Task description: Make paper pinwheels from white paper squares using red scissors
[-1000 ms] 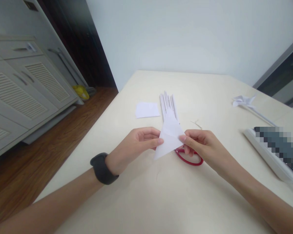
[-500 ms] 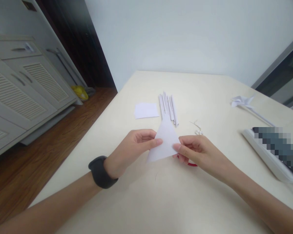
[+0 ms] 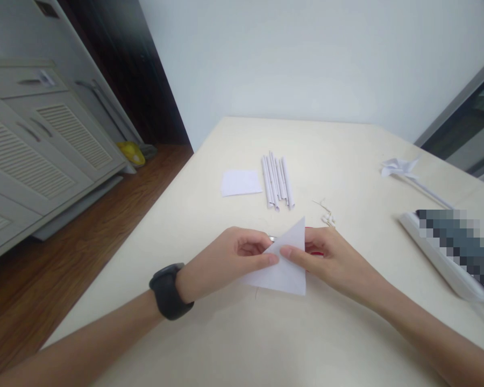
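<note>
A white sheet of paper folded into a triangle (image 3: 292,274) is held between my two hands, low over the table. My left hand (image 3: 246,255) pinches its left side, thumb on top and fingers curled behind. My right hand (image 3: 320,252) grips it near the middle, the thumb pressing on its face. Behind the paper and my right hand, parts of a red-handled tool (image 3: 317,253) show, with a bit of metal (image 3: 272,238) by my left fingers; most of it is hidden, perhaps scissors.
Several rolled paper tubes (image 3: 277,180) lie beyond my hands, beside a stack of white paper (image 3: 241,183). Small white-tipped bits with thin strands (image 3: 328,218) lie right of them. A paper pinwheel (image 3: 399,167) and a white-edged device (image 3: 431,258) are at the right of the table (image 3: 210,333).
The folded triangle has turned, its point swinging from the tubes to the upper right. Both hands have come lower and closer together, still on the paper. The tubes' near ends are now uncovered.
</note>
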`<move>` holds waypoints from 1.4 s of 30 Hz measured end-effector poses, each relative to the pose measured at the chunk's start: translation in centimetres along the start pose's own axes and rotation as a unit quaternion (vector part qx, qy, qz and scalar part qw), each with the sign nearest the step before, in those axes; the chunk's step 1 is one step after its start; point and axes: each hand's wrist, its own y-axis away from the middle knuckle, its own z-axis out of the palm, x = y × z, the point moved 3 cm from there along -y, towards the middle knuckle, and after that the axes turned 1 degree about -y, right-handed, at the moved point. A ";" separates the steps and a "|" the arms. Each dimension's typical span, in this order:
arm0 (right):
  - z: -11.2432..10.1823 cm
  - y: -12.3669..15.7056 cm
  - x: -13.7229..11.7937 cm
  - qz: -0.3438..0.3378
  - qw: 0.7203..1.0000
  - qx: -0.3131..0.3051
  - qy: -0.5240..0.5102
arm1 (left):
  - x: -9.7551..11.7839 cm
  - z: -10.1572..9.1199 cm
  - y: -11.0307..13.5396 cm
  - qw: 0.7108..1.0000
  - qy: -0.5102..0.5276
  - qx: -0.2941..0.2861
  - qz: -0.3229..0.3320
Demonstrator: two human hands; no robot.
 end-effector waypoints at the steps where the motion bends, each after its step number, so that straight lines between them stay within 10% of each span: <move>1: 0.1 0.0 0.0 0.001 1.000 -0.001 0.002 | 0.0 0.1 0.0 1.000 -0.014 0.000 0.001; 27: 0.5 0.0 0.5 -0.009 1.000 0.014 0.009 | 0.1 0.1 0.1 1.000 0.007 0.013 0.023; 42: -1.7 0.5 1.6 0.057 0.962 0.100 -0.246 | 0.3 -0.8 -0.2 0.998 -0.014 0.047 0.025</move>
